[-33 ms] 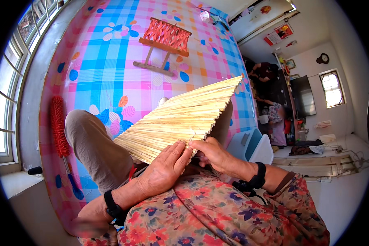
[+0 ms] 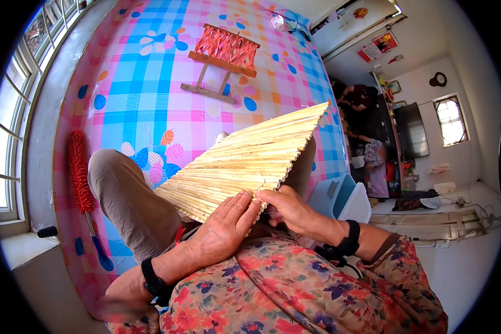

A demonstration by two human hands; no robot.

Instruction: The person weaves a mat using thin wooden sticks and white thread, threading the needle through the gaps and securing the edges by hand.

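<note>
A mat of pale yellow plant stalks (image 2: 234, 161), laid side by side, rests tilted across my lap. Its right edge is a stepped row of cut stalk ends. My left hand (image 2: 220, 225) is on the near part of the mat, fingers pressed together over the stalks. Right beside it, my right hand (image 2: 289, 209) grips the mat's right edge, its thumb on top and the other fingers curled below. A small pale thread end or fibre (image 2: 262, 181) lies on the stalks above my right thumb. Whatever is under the mat's near corner is hidden.
Ahead on the checked floral sheet (image 2: 145, 83) stands a small wooden frame (image 2: 222, 64) with red netted material. At left lies a red fluffy duster (image 2: 80, 172) with a blue handle. A light-blue bin (image 2: 328, 195) stands beside my right knee. Two people are farther right.
</note>
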